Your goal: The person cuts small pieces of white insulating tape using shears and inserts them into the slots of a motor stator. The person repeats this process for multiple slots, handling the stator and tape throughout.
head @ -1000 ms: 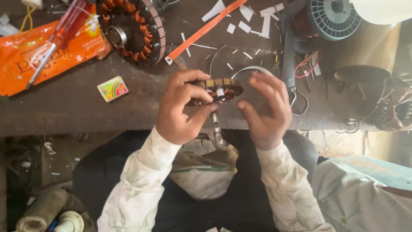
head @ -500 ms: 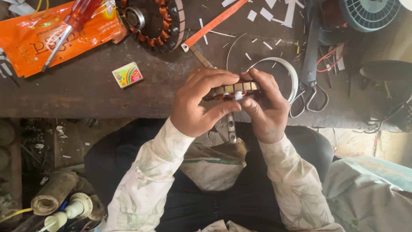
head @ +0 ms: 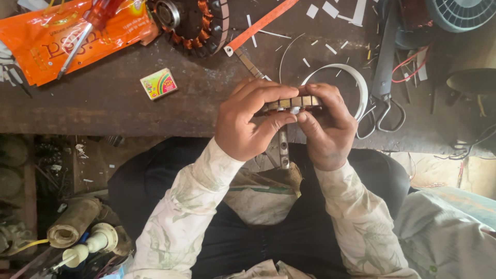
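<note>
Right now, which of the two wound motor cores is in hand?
The small segmented brass-and-dark wound core, pinched between left hand and right hand. The larger copper-wound round stator lies untouched on the bench.

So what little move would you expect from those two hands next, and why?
Probably pressing with the thumbs: both the left hand and right hand pinch the small slotted metal core above the bench edge, thumb tips meeting at its lower rim.

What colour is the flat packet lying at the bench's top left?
Bright orange packet, seen in the head view, with a red-handled screwdriver on it.
</note>
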